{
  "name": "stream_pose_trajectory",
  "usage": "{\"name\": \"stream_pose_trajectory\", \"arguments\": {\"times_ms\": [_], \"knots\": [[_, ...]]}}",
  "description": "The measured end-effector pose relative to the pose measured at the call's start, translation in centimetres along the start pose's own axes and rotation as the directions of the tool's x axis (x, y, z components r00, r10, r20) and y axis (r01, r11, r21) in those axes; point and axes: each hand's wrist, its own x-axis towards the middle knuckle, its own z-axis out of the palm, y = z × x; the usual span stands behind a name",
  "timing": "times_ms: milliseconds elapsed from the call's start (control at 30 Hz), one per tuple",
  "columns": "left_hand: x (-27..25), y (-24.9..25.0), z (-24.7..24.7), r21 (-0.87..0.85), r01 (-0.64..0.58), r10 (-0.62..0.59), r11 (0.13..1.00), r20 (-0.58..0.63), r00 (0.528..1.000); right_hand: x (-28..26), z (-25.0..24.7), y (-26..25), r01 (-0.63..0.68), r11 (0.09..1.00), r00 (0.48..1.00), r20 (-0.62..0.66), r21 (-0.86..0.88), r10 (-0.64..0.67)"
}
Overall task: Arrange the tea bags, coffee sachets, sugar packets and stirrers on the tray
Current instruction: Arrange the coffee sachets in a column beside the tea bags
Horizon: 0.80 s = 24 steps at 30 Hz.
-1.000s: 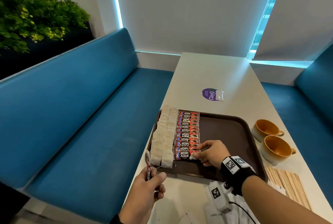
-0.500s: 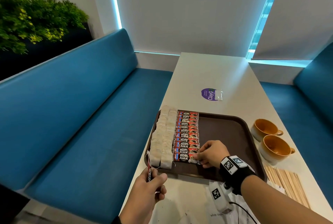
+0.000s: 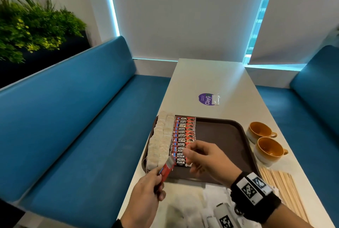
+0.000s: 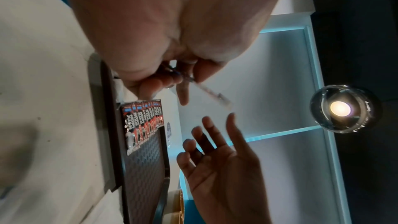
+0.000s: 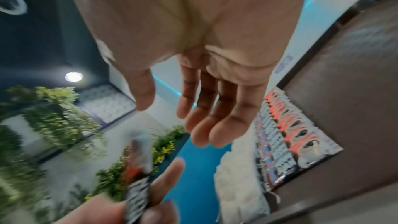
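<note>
A brown tray (image 3: 225, 136) lies on the white table. Two columns of tea bags (image 3: 161, 139) fill its left edge, and a column of red coffee sachets (image 3: 184, 136) lies beside them. My left hand (image 3: 146, 191) holds one red coffee sachet (image 3: 166, 169) near the tray's front left corner; the sachet (image 5: 137, 168) is blurred in the right wrist view. My right hand (image 3: 203, 158) hovers just above the nearest sachets with relaxed, spread fingers (image 5: 200, 117) and nothing in it. Wooden stirrers (image 3: 286, 189) lie on the table right of the tray.
Two orange cups (image 3: 267, 143) stand to the right of the tray. White packets (image 3: 211, 202) lie on the table in front of it. A purple sticker (image 3: 206, 99) and a small clear bag sit farther back. Blue benches flank the table.
My right hand has lifted off the nearest coffee sachet on the tray and opened. My left hand has brought its sachet up and right toward the tray corner.
</note>
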Motion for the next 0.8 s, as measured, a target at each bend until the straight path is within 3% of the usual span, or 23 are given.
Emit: {"name": "stream_pose_trajectory", "arguments": {"times_ms": [67, 167, 300, 400, 467, 567, 800], "knots": [[-0.4, 0.2, 0.8, 0.111, -0.069, 0.060, 0.991, 0.085, 0.995, -1.7, 0.3, -0.4, 0.026, 1.000, 0.998, 0.057, 0.001, -0.026], [-0.9, 0.4, 1.6, 0.239, -0.176, 0.140, 0.955, 0.160, 0.977, -3.4, 0.2, -0.1, 0.081, 0.995, 0.996, 0.031, -0.056, -0.079], [-1.9, 0.9, 2.7, 0.119, -0.254, 0.239, 0.960, 0.128, 0.963, -4.8, -0.8, 0.1, 0.128, 0.991, 0.990, -0.056, -0.046, -0.130], [-2.6, 1.7, 3.4, -0.084, -0.145, 0.154, 0.986, 0.113, 0.982, -5.6, -1.8, 0.0, 0.184, 0.978, 0.976, -0.101, -0.100, -0.194], [-2.8, 1.9, 3.4, -0.109, -0.050, 0.063, 0.993, 0.120, 0.991, -5.9, -2.2, 0.0, 0.224, 0.973, 0.966, -0.118, -0.056, -0.229], [-3.0, 1.8, 3.3, 0.003, -0.016, 0.015, 1.000, 0.190, 0.982, -6.0, -2.0, 0.3, 0.267, 0.963, 0.955, -0.123, -0.030, -0.268], [-2.0, 1.1, 2.5, 0.267, -0.250, 0.213, 0.931, 0.162, 0.964, -6.0, -2.4, 1.0, 0.112, 0.994, 0.991, -0.076, 0.000, -0.112]]}}
